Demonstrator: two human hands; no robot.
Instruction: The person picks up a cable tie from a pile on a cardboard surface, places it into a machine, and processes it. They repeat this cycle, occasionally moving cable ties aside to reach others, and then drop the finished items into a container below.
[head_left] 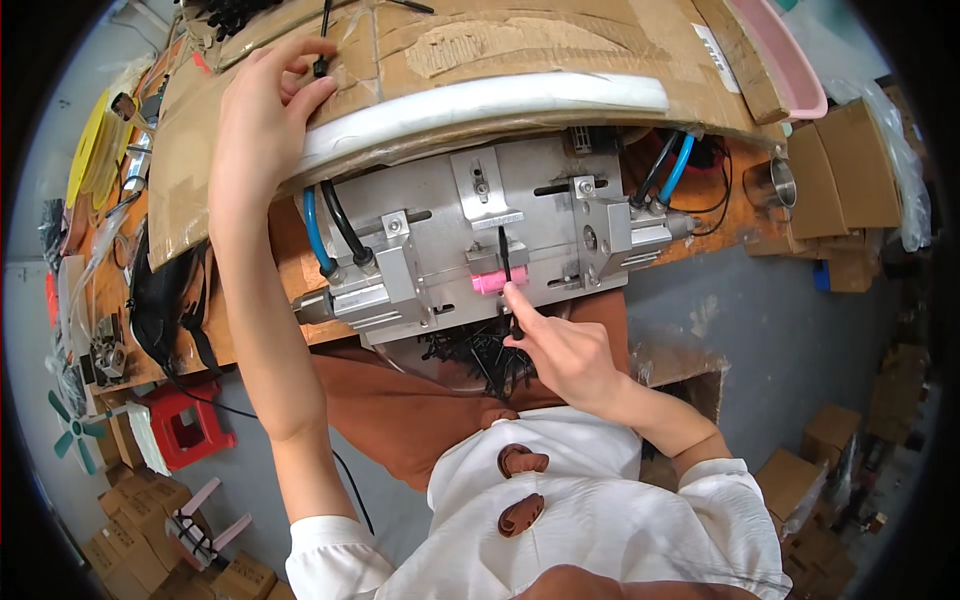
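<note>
My left hand (268, 105) reaches over the cardboard-covered top at the upper left. Its thumb and fingers close around the lower end of a thin black stick-like part (321, 66). Lower down, my right hand (572, 358) is at the front of a metal fixture (450, 265), forefinger and thumb pinching another slender black part (505, 255). This part points away from me across a pink block (489, 281) in the middle of the fixture. The fingers partly cover its near end.
Two metal cylinders with blue and black hoses flank the fixture, the left cylinder (372, 302) nearer my left arm. A padded white strip (490, 108) edges the cardboard (640, 45). Below the fixture lies a pile of black parts (490, 362). A red stool (190, 425) stands at left.
</note>
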